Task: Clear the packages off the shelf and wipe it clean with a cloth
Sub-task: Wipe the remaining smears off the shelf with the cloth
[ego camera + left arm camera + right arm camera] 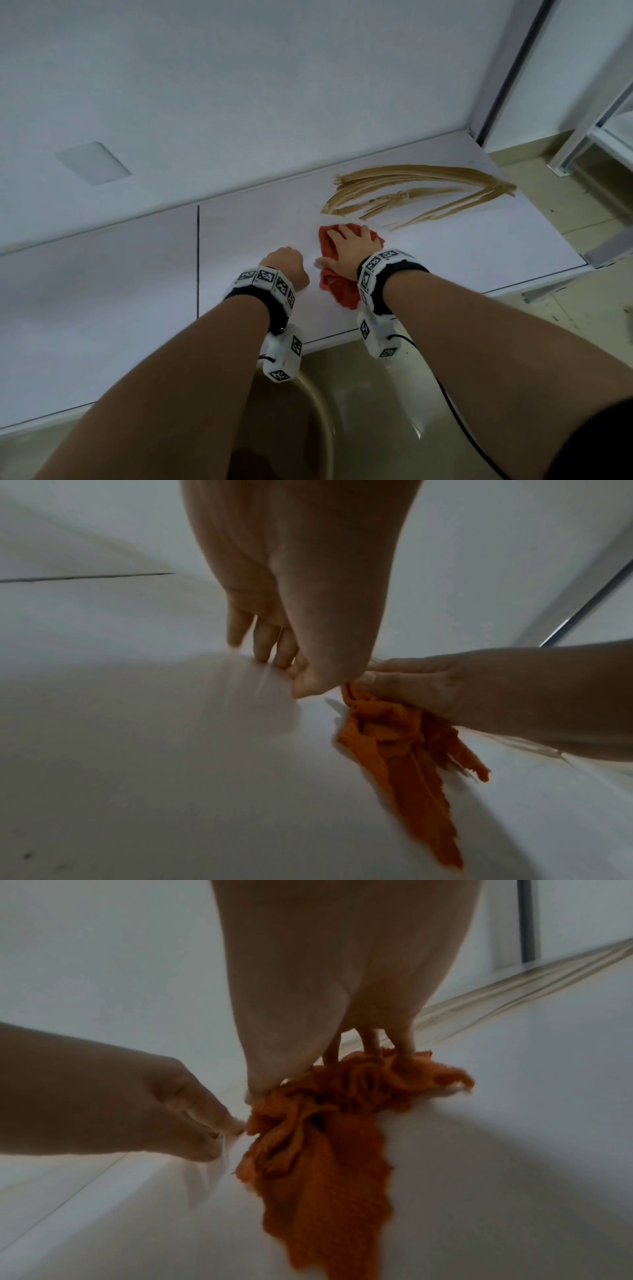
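**Cloth pressed to a smeared shelf**

Forearms fill the bottom of the head view, each with a marker-covered wrist band, above a tan basin at the bottom centre. At mid-frame the right hand lies flat on an orange cloth, fingers straight and slightly apart, pressing it onto the white shelf. The cloth is crumpled under the palm and trails back toward the shelf's front edge. Just left of it, the left hand rests on the shelf with fingers curled down, their tips meeting the thumb on the surface; whether they pinch something white there is unclear. Brown smears streak the shelf at centre right, just beyond the cloth. A wall fills the upper frame.
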A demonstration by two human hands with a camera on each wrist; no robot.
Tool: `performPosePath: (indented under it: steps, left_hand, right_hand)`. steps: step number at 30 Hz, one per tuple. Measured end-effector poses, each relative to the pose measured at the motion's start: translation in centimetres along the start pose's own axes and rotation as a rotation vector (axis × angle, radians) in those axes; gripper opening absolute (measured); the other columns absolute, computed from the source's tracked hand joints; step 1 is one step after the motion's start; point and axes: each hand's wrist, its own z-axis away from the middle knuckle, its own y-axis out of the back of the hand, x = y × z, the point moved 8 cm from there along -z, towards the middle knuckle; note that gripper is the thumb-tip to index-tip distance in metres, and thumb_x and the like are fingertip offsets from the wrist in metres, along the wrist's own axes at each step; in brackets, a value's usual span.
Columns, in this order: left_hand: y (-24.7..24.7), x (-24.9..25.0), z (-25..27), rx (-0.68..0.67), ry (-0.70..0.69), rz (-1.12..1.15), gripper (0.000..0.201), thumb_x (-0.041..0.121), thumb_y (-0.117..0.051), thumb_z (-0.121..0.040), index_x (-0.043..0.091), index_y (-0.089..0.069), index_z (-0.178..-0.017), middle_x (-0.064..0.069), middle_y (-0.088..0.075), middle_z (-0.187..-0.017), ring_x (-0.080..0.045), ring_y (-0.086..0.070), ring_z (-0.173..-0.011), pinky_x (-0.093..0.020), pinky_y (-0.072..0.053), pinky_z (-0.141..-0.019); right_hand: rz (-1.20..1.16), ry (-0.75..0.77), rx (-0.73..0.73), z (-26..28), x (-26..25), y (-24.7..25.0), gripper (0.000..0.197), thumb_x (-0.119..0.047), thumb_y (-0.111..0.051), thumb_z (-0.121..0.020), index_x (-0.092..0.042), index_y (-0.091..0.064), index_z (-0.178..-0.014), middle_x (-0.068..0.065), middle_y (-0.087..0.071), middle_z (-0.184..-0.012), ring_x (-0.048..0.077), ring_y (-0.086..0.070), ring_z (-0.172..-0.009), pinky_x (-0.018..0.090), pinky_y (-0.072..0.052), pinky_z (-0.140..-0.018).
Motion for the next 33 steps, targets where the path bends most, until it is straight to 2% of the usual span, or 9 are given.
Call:
performPosePath:
  steps: [4, 10, 15, 18, 22, 25, 28, 30, 33]
  left_hand:
    - [0.8, 1.0, 0.9, -0.014, 0.069, -0.046, 0.016, 0.017, -0.046, -0.089, 0.011, -0.056, -0.099, -0.005, -0.058, -0.100, -0.027, -0.057, -0.107, -0.059, -0.012, -0.114]
    - [1.4, 1.5, 0.8, -0.051, 0.071, 0.004, 0.010, 0.014, -0.045, -0.086, 0.008, -0.052, -0.081, -0.002, -0.051, -0.072, -0.027, -0.059, -0.090, -0.061, -0.006, -0.114]
    - [1.4, 1.5, 0.8, -0.026, 0.059, -0.013, 0.025, 0.011, -0.041, -0.087, 0.011, -0.044, -0.063, -0.001, -0.049, -0.063, -0.020, -0.050, -0.067, -0.061, -0.004, -0.115]
    - [1.5, 1.2, 0.7, -0.011, 0.053, -0.005, 0.026, 0.011, -0.041, -0.087, 0.011, -0.044, -0.062, -0.001, -0.049, -0.063, -0.019, -0.047, -0.063, -0.060, -0.005, -0.115]
    - [1.4, 1.3, 0.5, 0.007, 0.040, -0.014, 0.027, 0.011, -0.040, -0.088, 0.012, -0.045, -0.062, 0.000, -0.049, -0.063, -0.016, -0.046, -0.059, -0.058, -0.008, -0.115]
    - [1.3, 1.2, 0.3, 0.021, 0.032, -0.010, 0.025, 0.011, -0.040, -0.088, 0.011, -0.044, -0.064, 0.000, -0.051, -0.070, -0.022, -0.057, -0.080, -0.057, -0.008, -0.116]
    - [0.7, 1.4, 0.3, 0.019, 0.015, -0.028, 0.017, 0.011, -0.039, -0.088, 0.009, -0.054, -0.081, -0.005, -0.059, -0.099, -0.025, -0.058, -0.105, -0.055, -0.010, -0.116]
    - [0.4, 1.6, 0.3, 0.026, 0.004, -0.037, 0.023, 0.011, -0.039, -0.088, 0.008, -0.060, -0.098, -0.008, -0.059, -0.111, -0.025, -0.057, -0.106, -0.050, -0.022, -0.114]
    - [0.4, 1.5, 0.3, 0.042, -0.025, -0.025, 0.024, 0.009, -0.040, -0.088, 0.005, -0.060, -0.100, -0.011, -0.057, -0.114, -0.027, -0.057, -0.103, -0.038, -0.042, -0.099]
  right_hand:
    - [0.055, -0.005, -0.118, -0.4, -0.3, -1.0, 0.078, -0.035, -0.055, -0.092, -0.037, -0.003, -0.150, -0.005, 0.010, -0.159, 0.045, 0.009, -0.142, 0.065, -0.006, -0.113]
    - [0.077, 0.054, -0.032, 0.2, 3.3, -0.6, 0.071, -0.019, -0.046, -0.094, -0.042, -0.008, -0.148, -0.003, 0.007, -0.160, 0.041, 0.007, -0.144, 0.055, -0.001, -0.117]
    - [-0.026, -0.205, 0.074, 3.1, 10.5, 1.0, 0.066, -0.016, -0.038, -0.095, -0.038, -0.008, -0.149, 0.000, 0.008, -0.160, 0.038, 0.007, -0.145, 0.050, -0.001, -0.119]
    - [-0.027, -0.306, 0.074, 3.9, 12.0, 1.1, 0.068, -0.017, -0.040, -0.094, -0.033, -0.006, -0.151, 0.004, 0.010, -0.159, 0.040, 0.008, -0.144, 0.051, -0.001, -0.119]
    - [0.030, -0.099, 0.048, 2.3, 7.4, -0.6, 0.059, -0.030, -0.030, -0.099, -0.040, -0.002, -0.149, -0.001, 0.013, -0.158, 0.042, 0.014, -0.143, 0.052, 0.010, -0.112]
    - [0.155, 0.094, 0.011, 0.3, 3.4, -1.9, 0.053, -0.039, -0.022, -0.100, -0.041, -0.002, -0.149, -0.004, 0.011, -0.159, 0.042, 0.013, -0.143, 0.054, 0.008, -0.114]
    - [0.223, 0.149, 0.010, -1.0, 2.9, -1.8, 0.052, -0.037, -0.023, -0.101, -0.041, -0.005, -0.149, -0.006, 0.007, -0.159, 0.039, 0.008, -0.144, 0.055, 0.003, -0.115]
    - [0.228, 0.129, 0.036, -1.5, 3.8, -1.1, 0.052, -0.037, -0.023, -0.101, -0.039, -0.005, -0.149, -0.005, 0.005, -0.160, 0.038, 0.006, -0.145, 0.054, 0.000, -0.117]
    - [0.157, -0.001, 0.080, -2.3, 6.9, 0.5, 0.058, -0.034, -0.032, -0.099, -0.039, -0.003, -0.150, -0.003, 0.007, -0.160, 0.039, 0.007, -0.145, 0.055, -0.002, -0.117]
